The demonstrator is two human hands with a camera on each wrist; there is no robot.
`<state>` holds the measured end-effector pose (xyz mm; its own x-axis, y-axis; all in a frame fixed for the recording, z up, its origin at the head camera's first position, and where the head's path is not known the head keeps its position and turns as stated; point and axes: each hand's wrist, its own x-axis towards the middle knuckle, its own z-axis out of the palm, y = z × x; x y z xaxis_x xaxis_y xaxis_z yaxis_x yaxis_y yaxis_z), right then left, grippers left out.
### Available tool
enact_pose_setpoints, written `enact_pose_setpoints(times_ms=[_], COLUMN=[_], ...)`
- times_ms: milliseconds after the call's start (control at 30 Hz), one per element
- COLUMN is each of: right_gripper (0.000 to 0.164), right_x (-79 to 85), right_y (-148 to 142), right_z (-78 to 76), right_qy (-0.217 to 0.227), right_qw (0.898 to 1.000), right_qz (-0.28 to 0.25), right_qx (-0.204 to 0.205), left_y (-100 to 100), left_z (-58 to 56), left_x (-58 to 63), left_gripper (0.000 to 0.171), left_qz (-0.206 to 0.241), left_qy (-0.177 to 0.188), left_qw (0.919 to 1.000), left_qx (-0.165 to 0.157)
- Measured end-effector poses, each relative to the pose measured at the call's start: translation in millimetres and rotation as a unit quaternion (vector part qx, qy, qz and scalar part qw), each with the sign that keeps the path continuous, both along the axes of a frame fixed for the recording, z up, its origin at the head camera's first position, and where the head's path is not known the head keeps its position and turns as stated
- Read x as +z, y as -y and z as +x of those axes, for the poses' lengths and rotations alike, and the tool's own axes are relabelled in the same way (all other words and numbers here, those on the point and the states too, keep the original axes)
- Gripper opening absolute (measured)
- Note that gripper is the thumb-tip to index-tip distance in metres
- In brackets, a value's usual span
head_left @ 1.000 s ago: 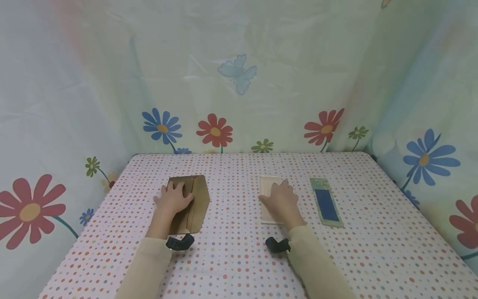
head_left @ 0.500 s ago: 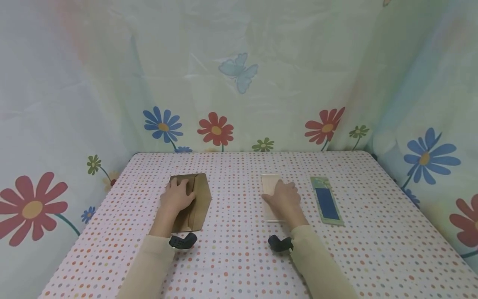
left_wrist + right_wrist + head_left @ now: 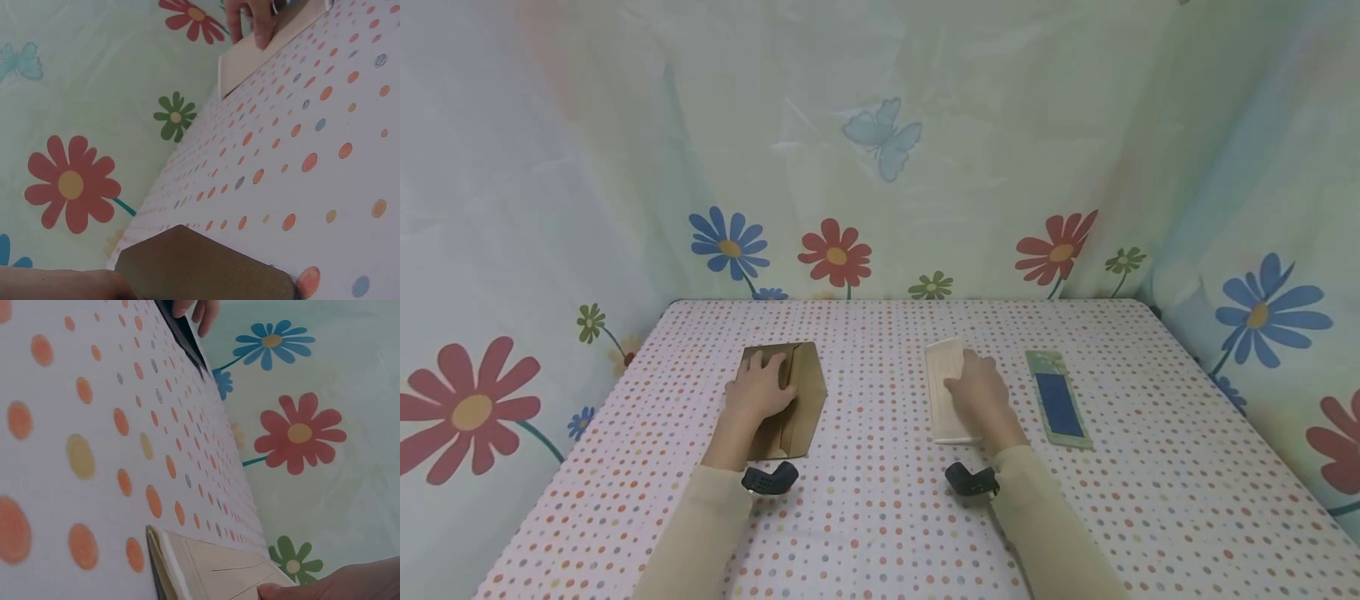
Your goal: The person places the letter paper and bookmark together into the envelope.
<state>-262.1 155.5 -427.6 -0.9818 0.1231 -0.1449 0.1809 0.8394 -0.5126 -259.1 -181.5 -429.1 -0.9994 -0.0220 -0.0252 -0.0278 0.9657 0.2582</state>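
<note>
On the left of the table in the head view lies a brown envelope-like folder (image 3: 807, 404) with a pointed flap spread to the right. My left hand (image 3: 758, 390) rests on it with fingers spread and the thumb near the fold. In the left wrist view the brown flap (image 3: 200, 269) shows beside part of the thumb. Right of centre, my right hand (image 3: 983, 393) grips the right side of a flat cream packet (image 3: 942, 387), thumb on its face. The packet is tilted, its left edge toward the table, and layered edges show on the cream packet (image 3: 212, 562) in the right wrist view.
A flat green packet with a blue panel (image 3: 1060, 404) lies right of my right hand. The table (image 3: 872, 517) wears a dotted cloth. Flower-printed curtains (image 3: 880, 225) hang behind and at both sides. A black device (image 3: 972, 479) sits at each wrist.
My right hand has shifted slightly to the right and now grips the cream packet, which has gone from lying flat to tilted. The left hand stays on the brown folder.
</note>
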Motion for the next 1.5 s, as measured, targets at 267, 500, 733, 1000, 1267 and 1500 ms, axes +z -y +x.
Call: enact_pose_setpoints(times_ms=[267,500,733,1000,1267,1500], right_gripper=[0.061,0.05,0.043,0.039,0.041,0.038], right_x=[7.4,13.2,18.7,19.3,17.0,15.8], right_y=[-9,-16,-19,-26,-36,-37], right_z=[-2.1,-1.4,-0.9,-2.5,-6.9,-6.8], right_qy=[-0.006,-0.033,-0.041,-0.019,0.007,0.023], right_qw=[1.0,0.999,0.998,0.998,0.997,0.996], right_qz=[-0.015,-0.03,-0.035,-0.016,-0.051,-0.07], right_qx=[0.012,0.028,0.031,0.055,0.052,0.048], left_y=[-3,-4,-3,1,2,5], left_z=[0.7,1.9,1.6,1.7,2.8,5.4], left_x=[8.7,15.2,19.0,19.0,20.0,20.5], left_gripper=[0.066,0.066,0.065,0.066,0.067,0.067], left_qz=[0.008,0.017,0.01,0.015,0.02,0.017], left_qy=[0.018,0.033,0.037,0.057,0.051,0.057], left_qw=[0.9998,0.9993,0.9992,0.9982,0.9985,0.9982], left_qx=[0.004,-0.001,-0.004,-0.002,-0.003,-0.003])
